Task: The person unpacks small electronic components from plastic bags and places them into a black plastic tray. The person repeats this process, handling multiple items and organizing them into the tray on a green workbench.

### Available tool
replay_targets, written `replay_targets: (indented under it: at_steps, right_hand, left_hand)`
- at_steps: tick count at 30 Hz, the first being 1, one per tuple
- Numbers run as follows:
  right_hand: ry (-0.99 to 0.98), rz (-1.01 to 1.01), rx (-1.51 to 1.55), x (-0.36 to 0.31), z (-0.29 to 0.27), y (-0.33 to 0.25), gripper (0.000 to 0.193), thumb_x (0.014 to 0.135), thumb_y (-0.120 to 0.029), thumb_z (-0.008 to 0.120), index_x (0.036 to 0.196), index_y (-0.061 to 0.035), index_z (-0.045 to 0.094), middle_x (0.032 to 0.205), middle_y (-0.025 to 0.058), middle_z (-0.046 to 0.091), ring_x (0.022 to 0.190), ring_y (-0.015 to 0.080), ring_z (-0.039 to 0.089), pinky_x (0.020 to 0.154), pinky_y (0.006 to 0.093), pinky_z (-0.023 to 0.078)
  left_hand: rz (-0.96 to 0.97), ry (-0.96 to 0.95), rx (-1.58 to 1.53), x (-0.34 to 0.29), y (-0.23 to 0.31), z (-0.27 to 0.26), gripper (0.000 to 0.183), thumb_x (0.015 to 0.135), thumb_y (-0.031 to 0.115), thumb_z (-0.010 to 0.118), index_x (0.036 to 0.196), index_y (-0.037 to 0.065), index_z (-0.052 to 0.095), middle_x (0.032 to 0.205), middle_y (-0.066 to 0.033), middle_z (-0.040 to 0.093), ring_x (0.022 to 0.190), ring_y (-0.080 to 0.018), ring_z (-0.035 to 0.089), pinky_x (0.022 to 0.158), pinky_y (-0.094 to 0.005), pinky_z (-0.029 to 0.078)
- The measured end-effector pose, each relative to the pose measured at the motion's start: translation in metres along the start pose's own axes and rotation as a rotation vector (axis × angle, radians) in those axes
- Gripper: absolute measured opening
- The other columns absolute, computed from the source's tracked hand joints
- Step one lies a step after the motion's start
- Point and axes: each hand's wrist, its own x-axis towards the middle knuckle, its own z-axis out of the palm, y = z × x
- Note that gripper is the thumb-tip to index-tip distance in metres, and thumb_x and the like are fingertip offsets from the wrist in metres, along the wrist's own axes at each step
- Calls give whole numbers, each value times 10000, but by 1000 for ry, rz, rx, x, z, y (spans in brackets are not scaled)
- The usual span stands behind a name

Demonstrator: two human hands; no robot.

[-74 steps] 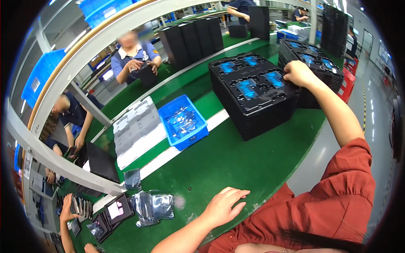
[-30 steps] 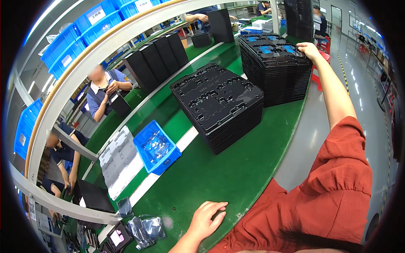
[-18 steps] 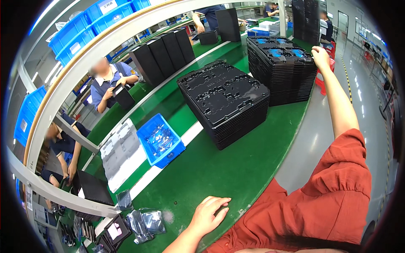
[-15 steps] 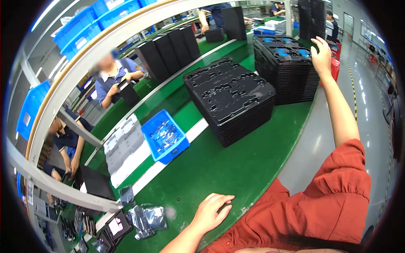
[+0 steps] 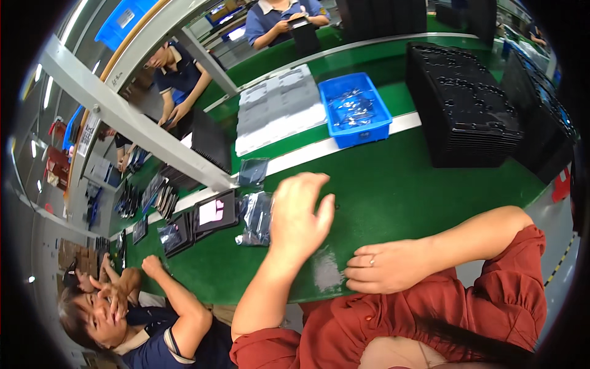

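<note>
The left hand [image 5: 299, 212] is over the green desk [image 5: 393, 190], thumb apart from its fingers. It is next to the shiny bags [image 5: 255, 220], but I can't tell if it touches them. The right hand [image 5: 391, 267] is by the near edge, fingers together and a bit bent; I can't see under it. A blue box [image 5: 367, 134] and stacked black trays [image 5: 468, 147] sit farther back.

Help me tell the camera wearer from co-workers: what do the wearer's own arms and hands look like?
The bare, ungloved right hand wears a slim, shiny ring; none shows on the bare left hand. Loose rust-red fabric sleeves with gathered folds leave both forearms uncovered.
</note>
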Motion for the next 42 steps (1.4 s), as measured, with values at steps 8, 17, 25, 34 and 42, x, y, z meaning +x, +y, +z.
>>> replay_targets:
  at_steps: [8,17,25,34,42]
  right_hand:
    - [-120,-39,305,19,52,-7,407,877,-189,442,1248,-31,497,1346,178,451,1282,316,410,1077,453,310]
    - [-110,-38,419,11,51,4,431,849,-177,470,1250,-26,518,1348,176,450,1283,311,416,1093,445,299]
    - [-136,-33,412,9,43,9,415,855,-189,456,1237,-48,534,1344,142,473,1289,288,416,1095,428,305]
    - [-156,-32,385,9,46,8,400,861,-187,455,1231,-62,539,1346,115,478,1291,269,416,1094,409,309]
    - [-168,-58,432,13,45,12,418,840,-175,484,1237,-53,533,1340,133,473,1282,279,417,1096,414,299]
  left_hand:
    - [-678,-563,311,-54,-48,-8,1066,617,566,774,1440,94,288,1463,-249,264,1356,-433,245,1003,-635,305]
    - [-302,-383,340,-81,-58,-10,419,775,51,636,1172,-18,520,1034,-184,605,975,-361,569,840,-418,477]
    - [-305,-249,160,-47,-34,-45,569,750,293,744,1209,27,538,1290,-193,495,1157,-362,505,975,-427,415]
    - [-758,425,1007,-126,-264,-161,305,796,107,670,1057,-41,615,1079,-193,616,920,-241,614,801,-331,490]
    - [-1062,803,176,-192,-306,-187,173,827,19,648,991,-30,622,898,-51,659,793,-117,590,726,-239,473]
